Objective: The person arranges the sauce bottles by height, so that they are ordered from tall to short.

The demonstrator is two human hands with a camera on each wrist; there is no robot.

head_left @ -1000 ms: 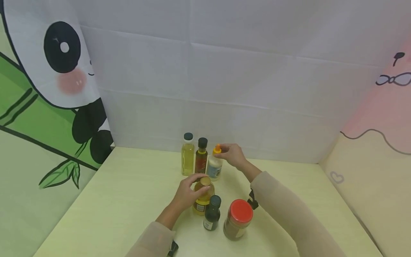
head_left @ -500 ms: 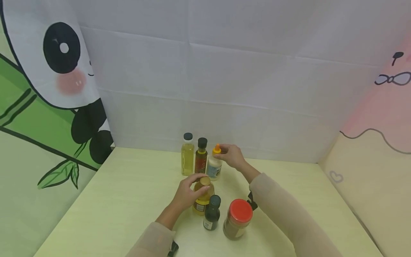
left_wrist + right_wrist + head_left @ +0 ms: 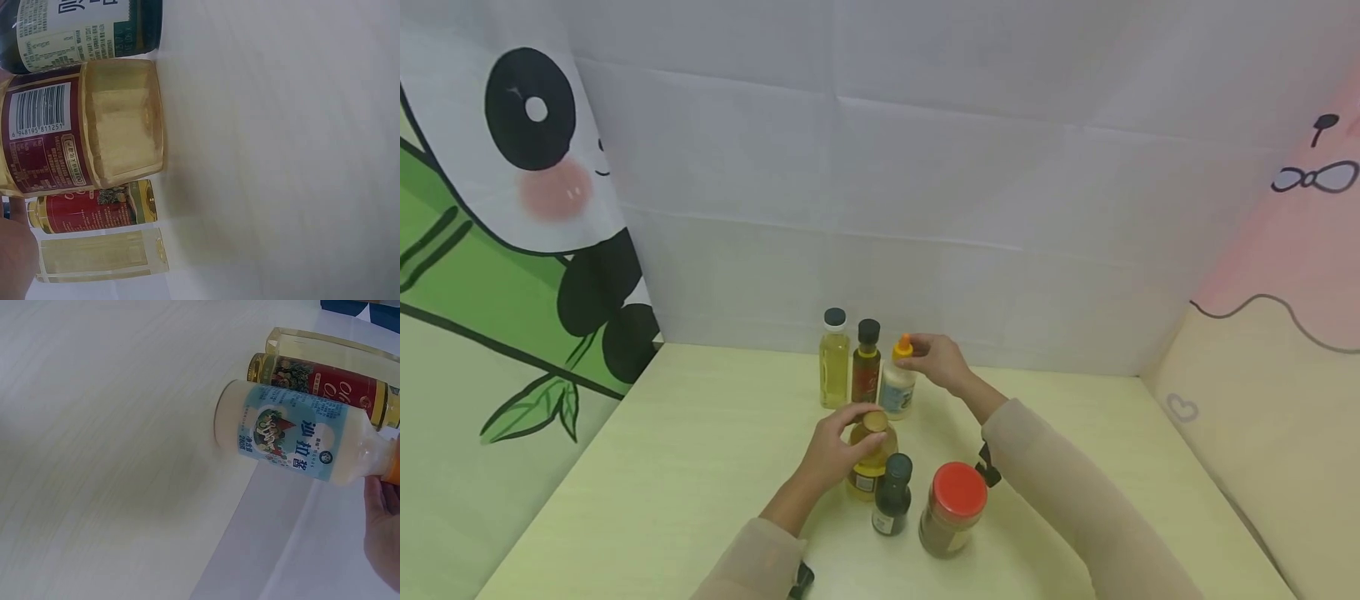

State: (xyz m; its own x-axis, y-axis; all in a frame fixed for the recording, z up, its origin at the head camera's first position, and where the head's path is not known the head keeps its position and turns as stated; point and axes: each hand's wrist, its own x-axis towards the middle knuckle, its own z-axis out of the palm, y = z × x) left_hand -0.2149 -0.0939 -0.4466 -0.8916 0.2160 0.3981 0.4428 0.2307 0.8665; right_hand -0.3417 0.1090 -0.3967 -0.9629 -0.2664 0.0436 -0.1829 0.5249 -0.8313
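My left hand [image 3: 826, 454] curls its fingers and thumb around the upper part of a gold-capped oil bottle [image 3: 865, 482], which stands upright. In the left wrist view this oil bottle [image 3: 125, 125] has a dark red label with a barcode. Farther back, my right hand [image 3: 945, 365] pinches the orange cap of a salad dressing bottle [image 3: 897, 398]. The right wrist view shows that salad dressing bottle [image 3: 290, 431] with a light blue label. Beside it stand a red-labelled olive oil bottle [image 3: 866, 377] and a clear bottle of pale yellow oil [image 3: 834, 371].
A small dark bottle [image 3: 892, 500] stands just in front of the gold-capped one. To its right is a red-lidded jar [image 3: 953, 512], near the right forearm. A white cloth wall [image 3: 925, 208] closes off the back of the pale table [image 3: 722, 433].
The head view has shifted slightly, so everything appears a little farther left. Both hands keep the same holds, and the bottles stay in place.
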